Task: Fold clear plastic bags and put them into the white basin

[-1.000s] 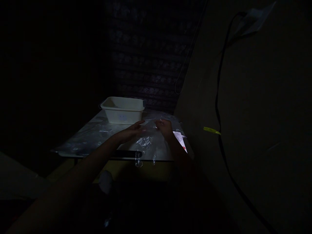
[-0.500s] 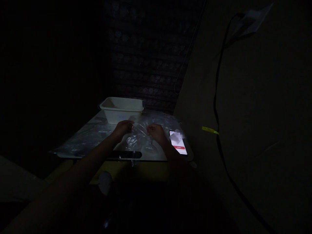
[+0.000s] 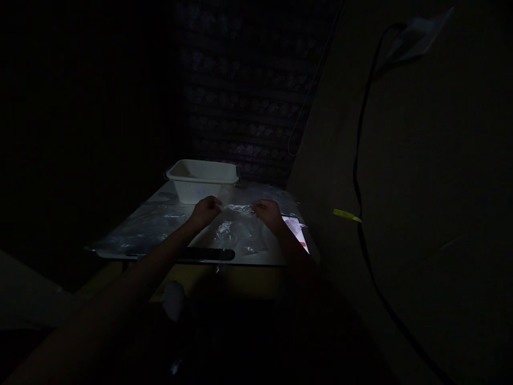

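Note:
Above a low table, a clear plastic bag stretches between my two hands, its upper edge crinkled and shiny. My left hand is closed in a pinch on one side of it, just in front of a cream-coloured basin. On the other side, my right hand pinches the plastic near a lit phone, and the forearm partly covers that phone. More transparent plastic hangs or lies below my hands; in this dim light I cannot tell where one piece ends.
Loose clear plastic spreads over the table's left side. A dark slot runs along the near edge. To the right rises a wall with a black cable carrying a yellow tag. A dark patterned curtain-like surface stands behind.
My right hand has moved right, away from the left, drawing the plastic edge wider between them. The right hand and forearm now cover more of the phone. The view has shifted slightly.

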A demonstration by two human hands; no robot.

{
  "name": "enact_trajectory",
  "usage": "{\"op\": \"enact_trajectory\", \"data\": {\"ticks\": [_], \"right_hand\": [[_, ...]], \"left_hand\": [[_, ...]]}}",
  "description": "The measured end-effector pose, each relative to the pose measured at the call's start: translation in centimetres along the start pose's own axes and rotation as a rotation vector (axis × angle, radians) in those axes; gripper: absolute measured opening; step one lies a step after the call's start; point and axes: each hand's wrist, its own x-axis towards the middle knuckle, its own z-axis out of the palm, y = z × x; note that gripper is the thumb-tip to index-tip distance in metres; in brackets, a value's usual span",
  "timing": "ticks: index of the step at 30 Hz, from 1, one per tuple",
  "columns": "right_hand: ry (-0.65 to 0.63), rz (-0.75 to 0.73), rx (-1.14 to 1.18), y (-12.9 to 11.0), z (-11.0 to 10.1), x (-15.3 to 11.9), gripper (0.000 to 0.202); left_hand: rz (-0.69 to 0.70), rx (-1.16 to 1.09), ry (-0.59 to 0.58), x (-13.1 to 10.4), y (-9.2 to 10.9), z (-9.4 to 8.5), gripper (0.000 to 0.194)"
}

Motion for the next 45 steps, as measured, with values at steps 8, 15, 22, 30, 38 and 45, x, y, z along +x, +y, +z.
{"op": "enact_trajectory", "data": {"ticks": [8, 15, 22, 30, 38, 45], "right_hand": [[-0.044, -0.067, -0.066, -0.3, -0.7, -0.2, 0.013], [-0.162, -0.095, -0.062, -1.0, -0.8, -0.3, 0.012], [-0.435, 0.0, -0.32, 0.9, -1.4, -0.7, 0.013], [-0.221, 0.031, -0.623, 1.7, -3.5, 0.7, 0.012], [0.009, -0.165, -0.896, 1.4, -1.5, 0.7, 0.021], [0.064, -0.242, -0.967, 1.1, 0.5, 0.0, 0.033]], "left_hand": [[-0.136, -0.395, -0.155, -0.7, 0.6, 2.0, 0.047], [0.034, -0.012, 0.063, -1.0, 1.3, 2.2, 0.03], [-0.128, -0.386, 0.013, -1.5, 2.1, 1.4, 0.018], [-0.266, -0.324, 0.005, -1.3, 1.2, -0.2, 0.014], [-0.353, 0.533, -0.454, -1.3, 1.9, -3.2, 0.019], [0.506, 0.787, -0.433, -2.5, 1.3, -0.4, 0.026]]}}
